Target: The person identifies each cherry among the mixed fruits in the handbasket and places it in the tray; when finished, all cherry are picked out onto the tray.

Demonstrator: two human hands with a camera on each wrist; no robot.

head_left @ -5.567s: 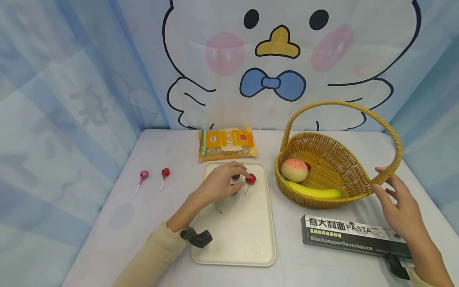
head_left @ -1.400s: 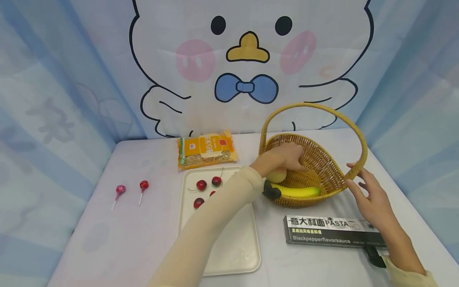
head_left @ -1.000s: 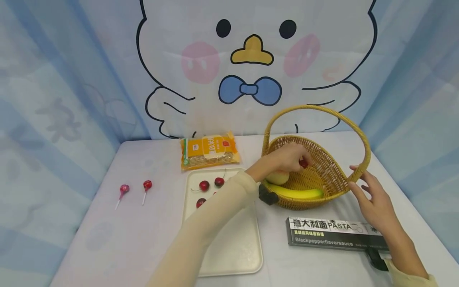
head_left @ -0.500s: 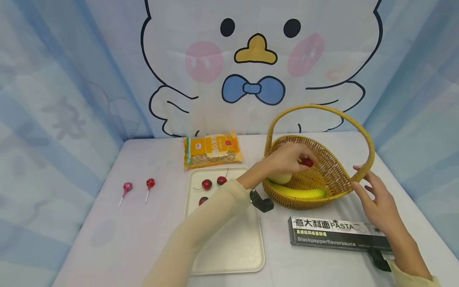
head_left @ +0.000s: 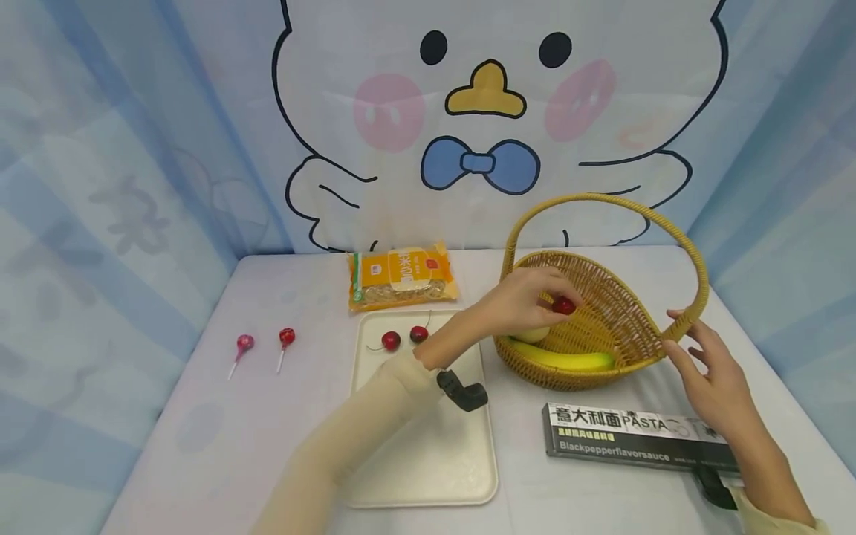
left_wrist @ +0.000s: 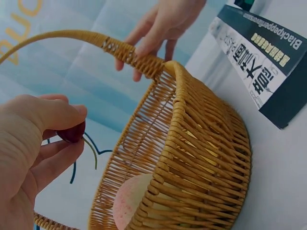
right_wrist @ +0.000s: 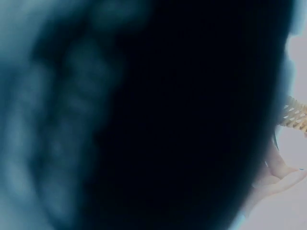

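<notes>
My left hand (head_left: 521, 303) pinches a dark red cherry (head_left: 564, 305) between thumb and fingers, over the left part of the wicker basket (head_left: 548, 377). In the left wrist view the cherry's green stem hangs below the fingertips, and the basket's woven wall stands beside the hand. My right hand (head_left: 718, 379) holds the basket's handle (head_left: 699, 286) near its right foot, thumb in front and fingers behind. Inside the basket lie a yellow banana (head_left: 568, 360) and a peach (left_wrist: 128, 200), mostly hidden by my left hand in the head view. Darkness covers most of the right wrist view.
A cream tray (head_left: 441, 464) bears two visible cherries (head_left: 391, 341), partly under my left arm. Behind it lies an orange grain packet (head_left: 403, 276). A black pasta box (head_left: 635, 438) lies before the basket. Two lollipops (head_left: 245, 343) lie at left.
My left hand went from the tray into the basket, and now draws back leftward with a cherry in its fingers. My right hand stays at the handle. The head view shifted slightly.
</notes>
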